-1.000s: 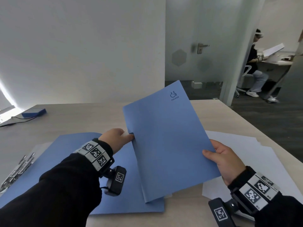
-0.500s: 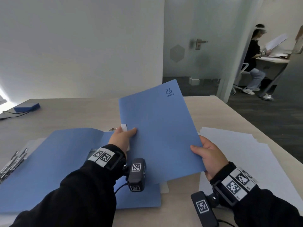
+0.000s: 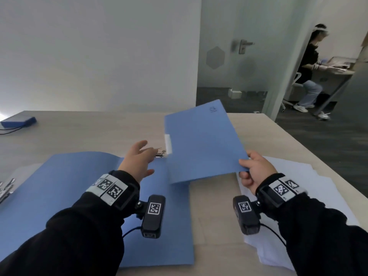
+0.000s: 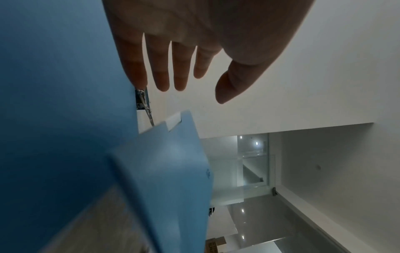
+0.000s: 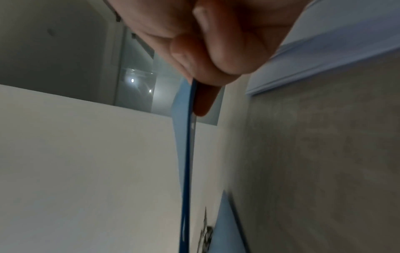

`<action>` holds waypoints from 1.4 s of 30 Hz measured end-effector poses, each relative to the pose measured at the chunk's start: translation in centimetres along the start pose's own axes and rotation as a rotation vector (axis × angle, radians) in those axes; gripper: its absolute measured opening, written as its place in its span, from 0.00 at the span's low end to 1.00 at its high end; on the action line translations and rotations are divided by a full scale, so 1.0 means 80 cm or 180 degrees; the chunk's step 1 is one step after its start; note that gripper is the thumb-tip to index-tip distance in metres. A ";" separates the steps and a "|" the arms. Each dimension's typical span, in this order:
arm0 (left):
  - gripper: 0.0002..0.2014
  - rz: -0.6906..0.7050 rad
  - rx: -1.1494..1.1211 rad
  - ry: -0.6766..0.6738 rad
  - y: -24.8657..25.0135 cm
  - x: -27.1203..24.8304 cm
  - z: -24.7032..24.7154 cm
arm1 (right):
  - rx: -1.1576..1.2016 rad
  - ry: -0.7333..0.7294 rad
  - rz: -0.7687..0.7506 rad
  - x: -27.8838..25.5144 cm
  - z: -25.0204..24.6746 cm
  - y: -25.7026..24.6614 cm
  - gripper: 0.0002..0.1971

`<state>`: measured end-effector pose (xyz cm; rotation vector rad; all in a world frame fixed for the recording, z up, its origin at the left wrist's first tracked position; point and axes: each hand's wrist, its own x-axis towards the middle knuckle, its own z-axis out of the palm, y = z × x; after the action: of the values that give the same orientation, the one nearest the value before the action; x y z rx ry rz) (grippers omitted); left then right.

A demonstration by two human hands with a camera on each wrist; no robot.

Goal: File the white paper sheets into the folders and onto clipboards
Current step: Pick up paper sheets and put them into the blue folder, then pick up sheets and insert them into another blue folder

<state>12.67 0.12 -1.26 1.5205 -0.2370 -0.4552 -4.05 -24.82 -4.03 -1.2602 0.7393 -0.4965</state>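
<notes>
My right hand point(image 3: 252, 169) pinches the near right corner of a closed blue folder point(image 3: 201, 140), holding it tilted above the table; the right wrist view shows its thin edge point(image 5: 187, 171) between thumb and fingers. A white tab point(image 3: 168, 144) sticks out of its left edge. My left hand point(image 3: 139, 159) hovers open with fingers spread, just left of that folder and touching nothing; its fingers point(image 4: 160, 73) are straight in the left wrist view. Under it an open blue folder point(image 3: 59, 192) lies flat with a metal clip point(image 3: 160, 152) at its far edge. White paper sheets point(image 3: 318, 188) lie beneath my right wrist.
A metal clipboard clamp point(image 3: 6, 189) shows at the left edge of the table point(image 3: 89, 132). A small blue box point(image 3: 19, 121) with a cable sits far left. Another person point(image 3: 309, 66) sits at a desk beyond the glass door. The table's right edge is near the papers.
My left hand has let go of the closed folder and opened. The right hand has carried the folder right and lowered it toward flat.
</notes>
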 end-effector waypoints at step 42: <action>0.44 0.0023 0.2709 -0.1951 -0.090 -0.142 0.269 | -0.0401 0.1179 0.0780 -0.161 -0.285 -0.005 0.02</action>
<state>-7.65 -14.41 -5.86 2.1614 -1.0128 -0.8792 -29.49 -31.09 -3.66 -1.1856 1.2373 -0.4930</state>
